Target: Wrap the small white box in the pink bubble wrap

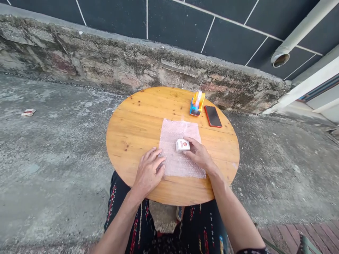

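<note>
A sheet of pinkish bubble wrap (182,164) lies flat on the round wooden table (127,130). On it, a little right of its middle, stands a small white box (179,145) with red print. My right hand (200,153) grips this box from the right, thumb at the near side and fingers at the far side. At the sheet's left edge rests my left hand (150,169), its fingers apart and nothing held; the fingertips touch or hover just over the wrap.
Toward the back right of the table are a blue and yellow tape dispenser (197,104) and a red-edged phone (213,116). A stone wall base (132,67) runs behind the table. A crumpled packet (28,112) lies on the concrete ground at left.
</note>
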A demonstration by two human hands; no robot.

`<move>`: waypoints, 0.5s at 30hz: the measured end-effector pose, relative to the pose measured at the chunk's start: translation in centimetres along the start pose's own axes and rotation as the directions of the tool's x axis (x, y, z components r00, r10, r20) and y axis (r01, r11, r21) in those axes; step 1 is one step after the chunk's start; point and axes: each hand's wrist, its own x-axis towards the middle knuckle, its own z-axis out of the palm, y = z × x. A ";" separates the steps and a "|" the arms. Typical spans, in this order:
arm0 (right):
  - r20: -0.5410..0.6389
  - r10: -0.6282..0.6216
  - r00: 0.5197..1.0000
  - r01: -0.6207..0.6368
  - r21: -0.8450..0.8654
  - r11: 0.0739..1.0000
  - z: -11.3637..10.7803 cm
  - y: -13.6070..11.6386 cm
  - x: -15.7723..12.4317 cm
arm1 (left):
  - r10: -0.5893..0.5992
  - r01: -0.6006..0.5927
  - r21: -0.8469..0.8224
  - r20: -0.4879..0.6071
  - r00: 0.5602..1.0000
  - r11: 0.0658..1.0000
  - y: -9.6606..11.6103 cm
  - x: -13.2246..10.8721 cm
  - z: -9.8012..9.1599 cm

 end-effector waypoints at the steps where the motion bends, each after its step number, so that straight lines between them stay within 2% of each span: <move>1: -0.011 0.004 1.000 -0.004 0.007 1.000 0.1 0.1 0.0 | 0.000 0.000 0.001 -0.001 1.000 1.000 0.0 0.0 0.0; 7: -0.032 -0.007 0.999 0.004 -0.101 0.995 0.2 0.1 0.0 | -0.002 0.002 0.001 0.004 1.000 1.000 0.1 0.0 -0.1; 15: -0.021 -0.036 0.999 0.032 -0.150 0.988 0.2 0.3 0.0 | 0.004 -0.004 0.021 0.003 1.000 1.000 0.0 0.1 0.0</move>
